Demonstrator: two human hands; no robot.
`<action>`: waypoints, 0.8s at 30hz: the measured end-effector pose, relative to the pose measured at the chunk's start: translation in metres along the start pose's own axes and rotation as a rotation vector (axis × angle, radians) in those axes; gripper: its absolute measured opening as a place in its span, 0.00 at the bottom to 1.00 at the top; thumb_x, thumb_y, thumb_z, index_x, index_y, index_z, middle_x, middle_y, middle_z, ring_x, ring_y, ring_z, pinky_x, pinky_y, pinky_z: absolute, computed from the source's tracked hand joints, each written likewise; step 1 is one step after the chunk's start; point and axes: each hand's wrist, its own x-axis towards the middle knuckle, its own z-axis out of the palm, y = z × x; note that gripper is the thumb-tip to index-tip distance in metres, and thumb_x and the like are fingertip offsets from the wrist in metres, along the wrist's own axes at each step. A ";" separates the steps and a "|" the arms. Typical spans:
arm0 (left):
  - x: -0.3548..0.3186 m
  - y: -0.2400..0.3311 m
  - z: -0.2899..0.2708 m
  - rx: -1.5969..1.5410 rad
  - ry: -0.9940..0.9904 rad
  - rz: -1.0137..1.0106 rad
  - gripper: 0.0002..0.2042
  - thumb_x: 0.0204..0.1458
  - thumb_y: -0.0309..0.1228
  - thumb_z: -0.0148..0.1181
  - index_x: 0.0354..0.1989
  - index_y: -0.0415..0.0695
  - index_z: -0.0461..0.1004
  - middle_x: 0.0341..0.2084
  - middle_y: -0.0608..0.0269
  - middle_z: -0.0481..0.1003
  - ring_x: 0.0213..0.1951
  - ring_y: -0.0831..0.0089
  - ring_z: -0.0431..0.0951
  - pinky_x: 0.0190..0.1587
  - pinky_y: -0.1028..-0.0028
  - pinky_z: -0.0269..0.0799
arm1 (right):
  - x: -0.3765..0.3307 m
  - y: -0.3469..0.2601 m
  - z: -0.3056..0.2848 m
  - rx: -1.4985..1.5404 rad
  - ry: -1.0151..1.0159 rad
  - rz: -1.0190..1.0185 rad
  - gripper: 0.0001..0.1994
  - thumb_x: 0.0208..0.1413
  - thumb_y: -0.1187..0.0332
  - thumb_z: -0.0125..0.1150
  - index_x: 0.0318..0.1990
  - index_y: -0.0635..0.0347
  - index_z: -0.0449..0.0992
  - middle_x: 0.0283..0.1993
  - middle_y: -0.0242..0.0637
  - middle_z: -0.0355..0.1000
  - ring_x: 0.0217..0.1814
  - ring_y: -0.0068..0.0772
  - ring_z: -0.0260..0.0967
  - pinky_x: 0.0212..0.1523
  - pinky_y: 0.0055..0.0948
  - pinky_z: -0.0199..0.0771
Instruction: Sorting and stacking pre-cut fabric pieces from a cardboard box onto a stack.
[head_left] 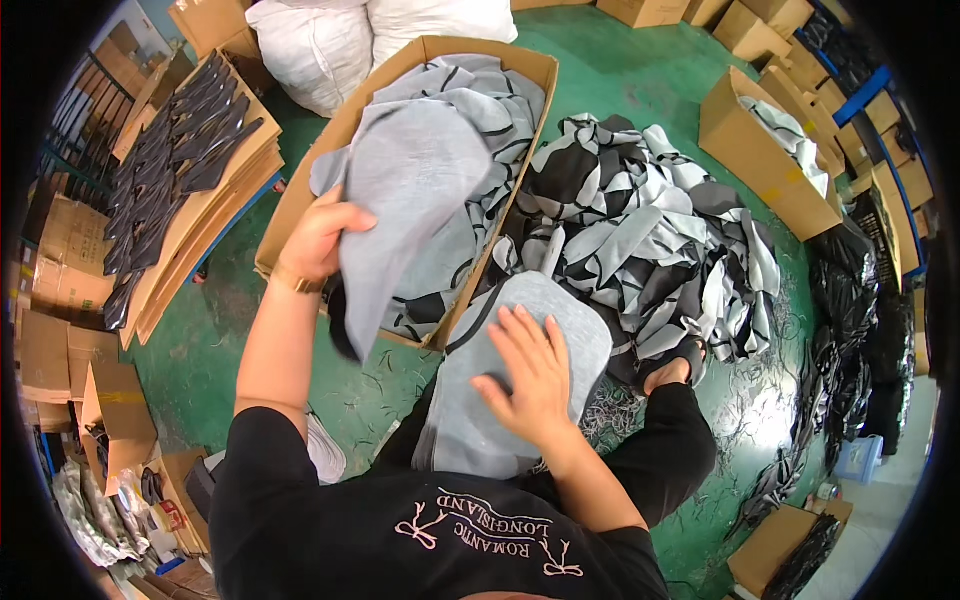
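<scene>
My left hand (pixel 318 235) is raised over the left side of a long cardboard box (pixel 500 52), thumb on top, gripping a rounded, tapering grey fabric piece (pixel 420 155). A black edge shows low on that piece. More grey pieces with black edges (pixel 510 100) fill the box below. On my lap rests a stack of similar grey fabric pieces (pixel 465 395), rounded at the far end. My right hand (pixel 530 375) lies flat on its top sheet, fingers spread.
A large heap of grey and black fabric pieces (pixel 640 240) lies on the green floor at right, with thin scraps (pixel 615 410) around my foot. Black shaped pieces (pixel 170 170) cover stacked boards at left. White sacks (pixel 315 55) stand behind; another carton (pixel 765 160) stands at far right.
</scene>
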 end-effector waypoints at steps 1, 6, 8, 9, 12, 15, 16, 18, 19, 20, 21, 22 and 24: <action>-0.024 0.014 0.017 -0.146 -0.101 0.064 0.34 0.37 0.23 0.54 0.60 0.33 0.57 0.50 0.51 0.69 0.50 0.60 0.72 0.54 0.64 0.67 | -0.005 0.005 0.001 0.292 0.074 0.106 0.27 0.50 0.52 0.58 0.55 0.58 0.69 0.63 0.44 0.60 0.65 0.44 0.56 0.66 0.48 0.47; -0.103 -0.003 0.081 -0.069 -0.397 -0.061 0.42 0.30 0.25 0.61 0.62 0.33 0.55 0.57 0.52 0.65 0.59 0.62 0.64 0.63 0.67 0.53 | -0.061 0.052 0.020 1.998 0.486 0.455 0.33 0.60 0.41 0.39 0.59 0.61 0.63 0.60 0.38 0.64 0.61 0.36 0.61 0.60 0.37 0.61; -0.105 -0.009 0.130 -0.102 -0.488 0.127 0.41 0.35 0.30 0.65 0.63 0.38 0.56 0.61 0.58 0.59 0.63 0.68 0.57 0.65 0.70 0.44 | -0.065 0.029 -0.030 2.022 0.464 0.554 0.31 0.60 0.43 0.42 0.55 0.64 0.65 0.55 0.41 0.67 0.55 0.36 0.64 0.56 0.37 0.64; -0.110 -0.018 0.129 -0.039 -0.447 0.157 0.40 0.38 0.32 0.65 0.63 0.39 0.56 0.63 0.59 0.57 0.64 0.70 0.54 0.66 0.71 0.43 | -0.060 0.009 -0.062 2.045 0.451 0.650 0.29 0.59 0.46 0.45 0.50 0.67 0.68 0.49 0.43 0.70 0.49 0.37 0.67 0.51 0.37 0.67; -0.110 -0.047 0.126 -0.023 -0.444 0.181 0.32 0.49 0.37 0.60 0.63 0.40 0.58 0.60 0.62 0.60 0.61 0.72 0.58 0.64 0.71 0.48 | -0.086 0.026 -0.090 1.766 0.187 -0.011 0.22 0.62 0.60 0.42 0.56 0.69 0.65 0.56 0.47 0.66 0.57 0.42 0.64 0.59 0.38 0.63; -0.092 -0.068 0.119 -0.528 -0.219 -0.195 0.20 0.60 0.41 0.48 0.53 0.40 0.69 0.47 0.63 0.73 0.47 0.76 0.72 0.51 0.74 0.67 | -0.066 0.011 -0.107 1.350 0.418 0.662 0.16 0.58 0.70 0.48 0.51 0.70 0.69 0.47 0.42 0.72 0.46 0.34 0.71 0.49 0.32 0.71; -0.082 -0.055 0.129 -0.142 -0.069 0.023 0.17 0.60 0.38 0.49 0.50 0.39 0.72 0.45 0.63 0.74 0.44 0.76 0.73 0.49 0.75 0.68 | -0.049 0.015 -0.106 1.166 0.458 0.777 0.16 0.57 0.72 0.48 0.51 0.70 0.69 0.46 0.41 0.73 0.46 0.32 0.72 0.49 0.30 0.71; -0.038 -0.058 0.130 -0.035 0.037 -0.040 0.12 0.59 0.31 0.50 0.46 0.39 0.74 0.41 0.64 0.76 0.40 0.78 0.74 0.46 0.77 0.69 | -0.025 0.059 -0.086 1.031 0.368 0.773 0.15 0.57 0.74 0.46 0.50 0.69 0.69 0.43 0.39 0.74 0.43 0.30 0.72 0.46 0.27 0.71; -0.011 -0.072 0.117 0.154 0.021 0.035 0.12 0.59 0.30 0.50 0.46 0.38 0.75 0.38 0.66 0.77 0.39 0.78 0.75 0.44 0.78 0.69 | -0.017 0.088 -0.069 1.021 0.330 0.798 0.15 0.57 0.73 0.45 0.49 0.68 0.70 0.43 0.39 0.74 0.41 0.31 0.72 0.45 0.28 0.71; 0.008 -0.081 0.116 0.214 0.028 -0.010 0.12 0.59 0.29 0.49 0.45 0.37 0.75 0.36 0.65 0.78 0.37 0.77 0.75 0.43 0.78 0.69 | -0.019 0.121 -0.046 1.008 0.303 0.827 0.14 0.57 0.72 0.44 0.48 0.68 0.70 0.42 0.39 0.75 0.40 0.32 0.73 0.45 0.28 0.71; 0.025 -0.099 0.113 0.385 -0.009 0.018 0.12 0.59 0.29 0.48 0.46 0.37 0.74 0.37 0.63 0.78 0.37 0.76 0.75 0.43 0.77 0.69 | -0.029 0.154 -0.021 1.107 0.284 0.946 0.15 0.58 0.70 0.43 0.47 0.67 0.71 0.42 0.40 0.74 0.41 0.33 0.73 0.45 0.30 0.71; 0.037 -0.119 0.106 0.559 -0.030 0.054 0.13 0.59 0.28 0.46 0.47 0.37 0.73 0.37 0.61 0.78 0.38 0.75 0.75 0.44 0.77 0.68 | -0.038 0.176 -0.004 1.218 0.251 1.057 0.15 0.59 0.68 0.41 0.47 0.66 0.71 0.43 0.41 0.74 0.42 0.35 0.72 0.45 0.31 0.71; 0.030 -0.154 0.082 0.542 0.014 0.029 0.13 0.59 0.29 0.45 0.47 0.37 0.72 0.37 0.60 0.77 0.39 0.74 0.74 0.44 0.76 0.68 | -0.041 0.164 0.011 1.206 0.277 1.176 0.17 0.61 0.64 0.37 0.48 0.64 0.71 0.46 0.41 0.73 0.44 0.36 0.72 0.48 0.34 0.71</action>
